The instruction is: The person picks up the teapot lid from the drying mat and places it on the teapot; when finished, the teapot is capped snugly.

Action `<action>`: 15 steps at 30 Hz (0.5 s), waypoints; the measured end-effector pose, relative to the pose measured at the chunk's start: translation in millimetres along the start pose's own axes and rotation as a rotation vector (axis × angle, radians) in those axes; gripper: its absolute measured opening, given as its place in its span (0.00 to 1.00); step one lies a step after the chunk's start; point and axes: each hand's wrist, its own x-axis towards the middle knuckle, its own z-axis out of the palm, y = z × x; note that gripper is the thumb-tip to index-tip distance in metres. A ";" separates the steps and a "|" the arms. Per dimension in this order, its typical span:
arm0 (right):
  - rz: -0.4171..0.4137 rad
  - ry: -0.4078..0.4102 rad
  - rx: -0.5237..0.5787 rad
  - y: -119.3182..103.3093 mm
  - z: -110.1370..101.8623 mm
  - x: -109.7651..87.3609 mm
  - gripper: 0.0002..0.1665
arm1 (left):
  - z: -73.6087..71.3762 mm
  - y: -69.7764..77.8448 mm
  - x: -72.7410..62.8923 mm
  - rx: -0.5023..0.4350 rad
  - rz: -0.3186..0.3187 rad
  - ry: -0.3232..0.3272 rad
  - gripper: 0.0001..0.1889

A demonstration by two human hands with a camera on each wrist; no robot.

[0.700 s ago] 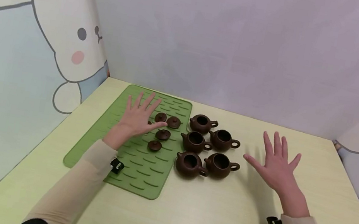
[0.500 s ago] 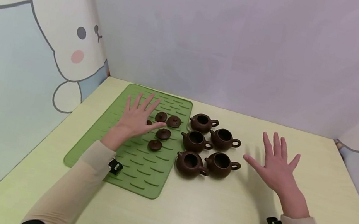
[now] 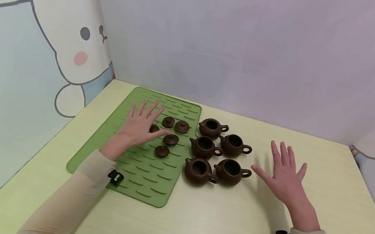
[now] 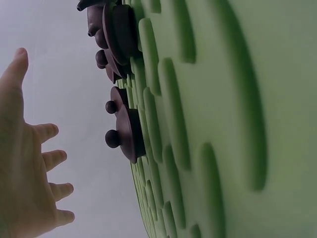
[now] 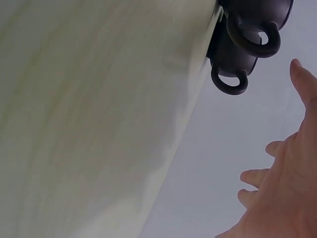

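Note:
My left hand (image 3: 137, 125) hovers with spread fingers over the green ridged mat (image 3: 148, 176), holding nothing. Several small dark brown teapot lids (image 3: 170, 139) with round knobs lie on the mat beside its thumb; one lid (image 3: 154, 128) is partly covered by the hand. In the left wrist view a lid (image 4: 130, 135) rests on the mat, apart from the fingers. My right hand (image 3: 284, 179), fingers also spread, is raised above the table to the right of the lidless dark brown teapots (image 3: 230, 172). The handle of one teapot (image 5: 230, 84) shows near its thumb in the right wrist view.
The teapots stand in a close cluster along the mat's right edge, spouts left and handles right. A pale wooden table (image 3: 214, 227) bears everything. Behind it rises a plain pale curtain (image 3: 238, 51), with a cartoon-printed panel (image 3: 33, 68) at left.
Both hands have drawn back slightly toward the person, the left a little leftward as well, uncovering more of one lid. The lids and teapots stay where they were.

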 end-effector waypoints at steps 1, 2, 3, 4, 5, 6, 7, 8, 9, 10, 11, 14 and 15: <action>0.000 -0.003 -0.002 -0.5 0.5 -0.4 0.58 | 0.2 -0.4 -0.9 -0.005 0.001 0.000 0.52; 0.000 -0.005 -0.004 -0.8 1.1 -0.7 0.58 | 0.2 -0.8 -1.8 -0.010 0.000 -0.003 0.52; 0.001 -0.010 -0.003 -1.2 1.6 -1.0 0.58 | 0.3 -1.1 -2.6 -0.012 -0.001 -0.005 0.51; 0.002 -0.015 -0.003 -1.9 1.7 -1.4 0.58 | 0.3 -1.5 -3.4 -0.015 -0.002 -0.007 0.51; 0.002 -0.019 -0.003 -2.7 1.9 -1.9 0.58 | 0.2 -1.5 -4.3 -0.018 -0.002 -0.008 0.50; 0.001 -0.022 0.000 -3.4 2.2 -2.0 0.58 | 0.1 -2.0 -5.0 -0.021 -0.001 -0.008 0.50; 0.000 -0.025 0.003 -4.0 2.5 -2.2 0.58 | 0.1 -2.5 -5.9 -0.023 -0.002 -0.010 0.49; -0.001 -0.027 0.007 -4.4 2.6 -2.3 0.58 | 0.2 -3.0 -6.6 -0.022 -0.001 -0.012 0.49; -0.002 -0.028 0.010 -5.1 2.6 -2.5 0.58 | 0.3 -3.4 -7.4 -0.023 0.000 -0.013 0.49; -0.006 -0.026 0.011 -5.8 2.5 -2.7 0.58 | 0.6 -3.9 -8.1 -0.023 0.003 -0.012 0.48; -0.009 -0.024 0.011 -6.3 2.5 -2.8 0.58 | 0.7 -4.5 -9.0 -0.024 0.006 -0.010 0.48; -0.015 -0.026 0.014 -8.7 2.3 -3.7 0.57 | 1.5 -6.2 -11.5 -0.028 0.016 -0.004 0.48; -0.018 -0.027 0.014 -9.9 2.2 -4.2 0.57 | 1.6 -6.7 -12.3 -0.030 0.022 0.002 0.48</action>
